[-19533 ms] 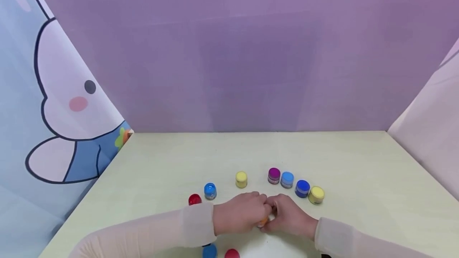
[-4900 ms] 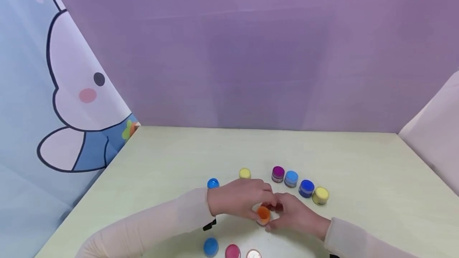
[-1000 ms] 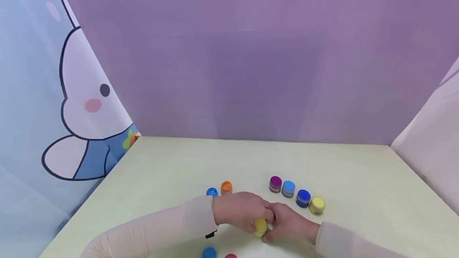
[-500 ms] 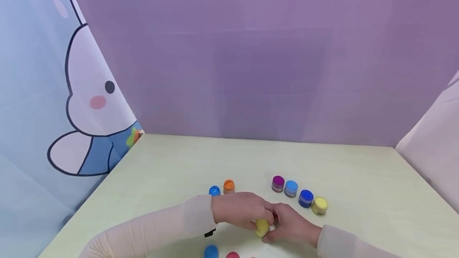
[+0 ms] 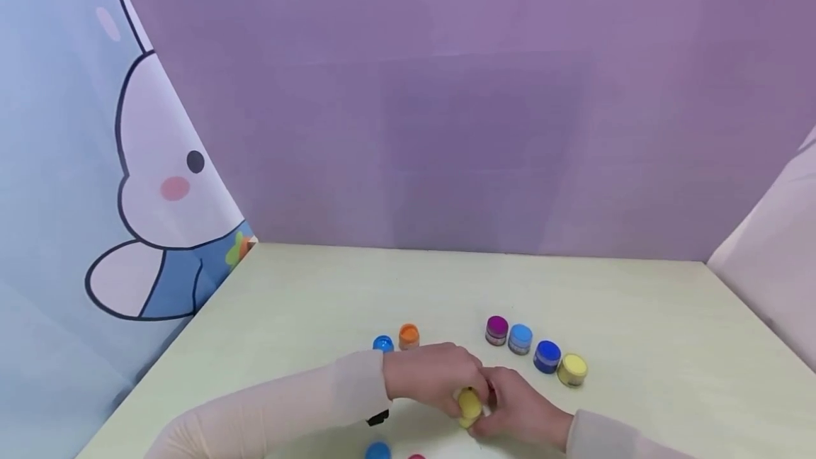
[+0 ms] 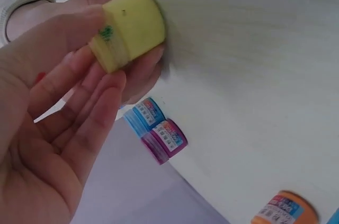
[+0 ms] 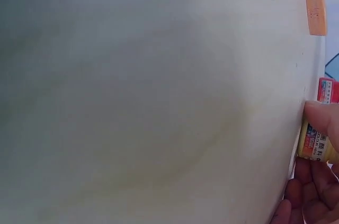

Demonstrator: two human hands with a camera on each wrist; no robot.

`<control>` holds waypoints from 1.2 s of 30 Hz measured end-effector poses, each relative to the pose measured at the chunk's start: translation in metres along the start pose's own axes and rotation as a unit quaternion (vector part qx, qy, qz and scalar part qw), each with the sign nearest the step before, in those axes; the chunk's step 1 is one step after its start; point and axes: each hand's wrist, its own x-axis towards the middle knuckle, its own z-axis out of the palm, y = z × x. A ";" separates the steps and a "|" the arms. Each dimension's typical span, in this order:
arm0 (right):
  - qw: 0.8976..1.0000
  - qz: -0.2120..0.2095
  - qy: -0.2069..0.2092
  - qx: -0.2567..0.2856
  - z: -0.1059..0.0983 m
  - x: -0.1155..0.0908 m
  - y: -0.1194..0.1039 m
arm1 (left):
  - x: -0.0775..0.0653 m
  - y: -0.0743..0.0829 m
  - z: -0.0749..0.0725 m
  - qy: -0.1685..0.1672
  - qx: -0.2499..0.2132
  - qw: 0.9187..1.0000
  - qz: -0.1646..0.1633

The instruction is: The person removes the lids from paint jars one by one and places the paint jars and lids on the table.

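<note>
At the lower middle of the head view, the left hand (image 5: 433, 377) pinches the lid (image 5: 469, 401) of a small yellow cylindrical plastic paint jar (image 6: 136, 23), while the right hand's (image 5: 523, 406) fingers clamp its body. The step seems to be working the lid; the next move likely calls for steadying the body as the lid turns. Whether it sits tight cannot be told.

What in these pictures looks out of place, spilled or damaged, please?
Nothing looks spilled or damaged. Beyond the left hand, the orange jar stands out slightly: its top looks open, whereas the purple jar is lidded.
</note>
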 end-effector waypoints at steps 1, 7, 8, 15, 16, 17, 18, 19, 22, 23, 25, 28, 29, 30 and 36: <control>1.000 0.001 0.002 0.001 0.000 0.000 0.000 | -0.001 0.001 0.000 0.004 -0.003 1.000 -0.007; 1.000 -0.006 0.003 -0.012 0.001 0.001 0.000 | -0.001 0.007 0.004 0.034 -0.026 0.996 -0.076; 1.000 -0.009 0.002 -0.019 0.000 0.001 0.000 | -0.001 0.009 0.004 0.038 -0.028 0.995 -0.088; 0.999 -0.029 -0.001 -0.042 -0.003 0.000 0.001 | 0.001 0.019 0.007 0.047 -0.028 0.985 -0.164; 0.999 -0.029 -0.003 -0.039 -0.003 0.000 0.001 | 0.001 0.021 0.008 0.047 -0.026 0.983 -0.173; 0.999 -0.027 -0.006 -0.039 -0.003 0.000 0.001 | 0.000 0.022 0.008 0.047 -0.021 0.982 -0.181; 0.999 -0.027 -0.007 -0.041 -0.003 0.000 0.000 | 0.000 0.023 0.008 0.046 -0.016 0.981 -0.189; 0.999 -0.025 -0.008 -0.043 -0.003 0.001 0.000 | -0.001 0.023 0.009 0.047 -0.008 0.980 -0.193; 0.998 -0.027 -0.007 -0.059 -0.003 0.003 -0.002 | -0.005 0.023 0.010 0.051 0.017 0.980 -0.192; 0.998 -0.026 -0.007 -0.064 -0.003 0.004 -0.002 | -0.006 0.022 0.010 0.051 0.023 0.981 -0.186; 0.998 -0.018 -0.008 -0.062 -0.003 0.005 -0.003 | -0.010 0.019 0.010 0.049 0.033 0.985 -0.159; 0.998 -0.001 -0.014 -0.054 -0.004 0.006 -0.004 | -0.012 0.014 0.006 0.042 0.043 0.995 -0.082; 0.999 0.005 -0.015 -0.049 -0.005 0.007 -0.004 | -0.012 0.012 0.004 0.038 0.044 0.997 -0.051; 0.999 0.010 -0.016 -0.043 -0.006 0.007 -0.004 | -0.011 0.010 0.003 0.035 0.046 0.998 -0.021; 1.000 0.010 -0.015 -0.026 -0.007 0.005 -0.003 | -0.004 0.004 0.003 0.030 0.049 0.996 0.074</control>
